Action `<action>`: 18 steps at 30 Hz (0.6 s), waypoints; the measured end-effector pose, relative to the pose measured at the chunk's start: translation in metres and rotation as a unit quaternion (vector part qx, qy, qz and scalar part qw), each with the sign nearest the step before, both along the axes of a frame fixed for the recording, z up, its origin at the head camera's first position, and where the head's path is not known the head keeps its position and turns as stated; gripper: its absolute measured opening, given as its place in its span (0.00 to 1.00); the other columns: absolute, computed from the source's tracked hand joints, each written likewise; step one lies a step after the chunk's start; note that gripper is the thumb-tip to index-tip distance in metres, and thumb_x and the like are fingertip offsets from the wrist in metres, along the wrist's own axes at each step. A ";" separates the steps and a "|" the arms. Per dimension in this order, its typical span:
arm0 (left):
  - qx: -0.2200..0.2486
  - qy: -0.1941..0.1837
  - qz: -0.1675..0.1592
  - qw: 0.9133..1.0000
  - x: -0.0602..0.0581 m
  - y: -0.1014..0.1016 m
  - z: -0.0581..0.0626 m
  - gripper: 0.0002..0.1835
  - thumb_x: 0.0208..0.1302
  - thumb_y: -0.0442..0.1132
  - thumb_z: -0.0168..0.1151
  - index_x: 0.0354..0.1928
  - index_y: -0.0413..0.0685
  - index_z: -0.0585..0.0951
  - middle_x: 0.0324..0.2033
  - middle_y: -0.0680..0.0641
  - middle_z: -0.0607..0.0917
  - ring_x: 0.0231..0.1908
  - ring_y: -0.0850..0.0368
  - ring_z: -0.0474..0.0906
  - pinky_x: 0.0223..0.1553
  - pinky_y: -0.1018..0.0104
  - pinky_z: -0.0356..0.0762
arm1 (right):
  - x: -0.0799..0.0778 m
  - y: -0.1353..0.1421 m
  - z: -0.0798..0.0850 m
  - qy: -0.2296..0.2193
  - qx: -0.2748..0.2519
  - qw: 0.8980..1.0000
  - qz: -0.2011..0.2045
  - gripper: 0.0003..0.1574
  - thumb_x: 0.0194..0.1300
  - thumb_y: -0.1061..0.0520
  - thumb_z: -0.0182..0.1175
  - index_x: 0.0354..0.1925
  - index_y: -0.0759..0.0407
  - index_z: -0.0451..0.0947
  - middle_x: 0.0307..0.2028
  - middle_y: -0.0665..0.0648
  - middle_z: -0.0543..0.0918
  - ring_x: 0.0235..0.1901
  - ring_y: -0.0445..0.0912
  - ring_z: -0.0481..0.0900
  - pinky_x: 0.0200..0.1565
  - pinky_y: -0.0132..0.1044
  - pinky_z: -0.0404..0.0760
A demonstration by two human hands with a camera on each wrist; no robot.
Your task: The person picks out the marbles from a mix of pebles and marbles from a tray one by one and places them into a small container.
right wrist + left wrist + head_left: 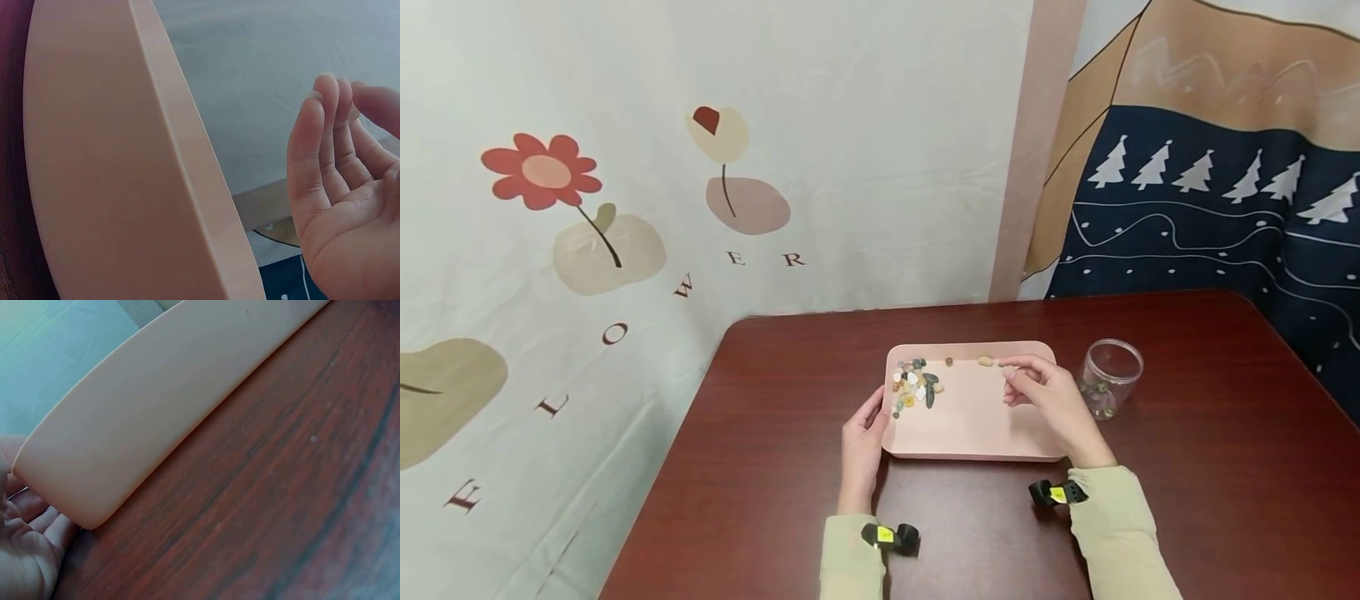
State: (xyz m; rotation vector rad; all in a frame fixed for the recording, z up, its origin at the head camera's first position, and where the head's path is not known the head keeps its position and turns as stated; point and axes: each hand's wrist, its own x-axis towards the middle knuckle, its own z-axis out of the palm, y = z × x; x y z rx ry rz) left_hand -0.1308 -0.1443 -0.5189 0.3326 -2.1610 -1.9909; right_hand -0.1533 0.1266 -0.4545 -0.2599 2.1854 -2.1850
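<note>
A shallow pink tray (973,429) lies on the table. My left hand (862,437) grips its left edge; in the left wrist view, fingers (39,515) lie against the outside of the tray wall. Many small coloured pebbles (912,385) are heaped at the tray's left. A brown pebble (949,362) and a tan pebble (985,361) lie apart along the far side. Over the right part of the tray is my right hand (1047,396), its fingers lightly bent and fingertips close to the tan pebble. No pebble shows between thumb and fingers in the right wrist view (344,187).
A clear plastic jar (1111,375) with some greenish pebbles at its bottom stands just right of the tray, close to my right hand. The dark red wooden table (760,467) ends at a printed curtain (880,167) behind and to the left.
</note>
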 end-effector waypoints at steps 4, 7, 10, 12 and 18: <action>0.010 -0.002 -0.001 1.000 0.001 -0.001 0.002 0.18 0.61 0.37 0.56 0.54 0.54 0.76 0.53 0.51 0.75 0.54 0.59 0.69 0.52 0.66 0.68 | -0.001 0.002 -0.002 -0.004 0.005 1.000 -0.014 0.25 0.60 0.48 0.56 0.46 0.66 0.73 0.23 0.61 0.75 0.25 0.50 0.78 0.34 0.39 0.80; 0.015 -0.006 -0.002 1.000 0.001 -0.003 0.002 0.19 0.60 0.35 0.56 0.54 0.52 0.75 0.53 0.50 0.75 0.54 0.57 0.69 0.51 0.65 0.68 | 0.000 0.004 0.001 -0.004 0.030 0.999 -0.022 0.24 0.61 0.45 0.55 0.45 0.64 0.73 0.21 0.59 0.73 0.24 0.50 0.78 0.35 0.37 0.79; 0.013 -0.008 -0.005 1.000 0.000 -0.004 0.002 0.19 0.60 0.34 0.56 0.55 0.49 0.75 0.53 0.48 0.75 0.54 0.55 0.69 0.51 0.64 0.69 | 0.002 0.007 0.005 0.002 0.043 0.999 -0.026 0.24 0.61 0.44 0.54 0.44 0.63 0.73 0.20 0.60 0.71 0.24 0.51 0.77 0.36 0.36 0.79; 0.011 -0.006 -0.007 1.000 0.000 -0.004 0.001 0.19 0.60 0.33 0.55 0.55 0.48 0.75 0.53 0.48 0.75 0.54 0.55 0.69 0.51 0.64 0.69 | 0.002 0.009 0.007 0.004 0.042 0.999 -0.025 0.24 0.62 0.45 0.53 0.44 0.64 0.73 0.20 0.60 0.70 0.25 0.51 0.77 0.36 0.36 0.79; 0.014 0.002 -0.007 1.000 0.000 -0.003 0.001 0.19 0.60 0.36 0.56 0.54 0.52 0.75 0.53 0.50 0.75 0.54 0.58 0.69 0.51 0.66 0.68 | 0.007 0.016 0.016 0.001 0.036 0.999 -0.030 0.25 0.62 0.44 0.53 0.45 0.64 0.72 0.20 0.60 0.71 0.26 0.51 0.76 0.38 0.35 0.77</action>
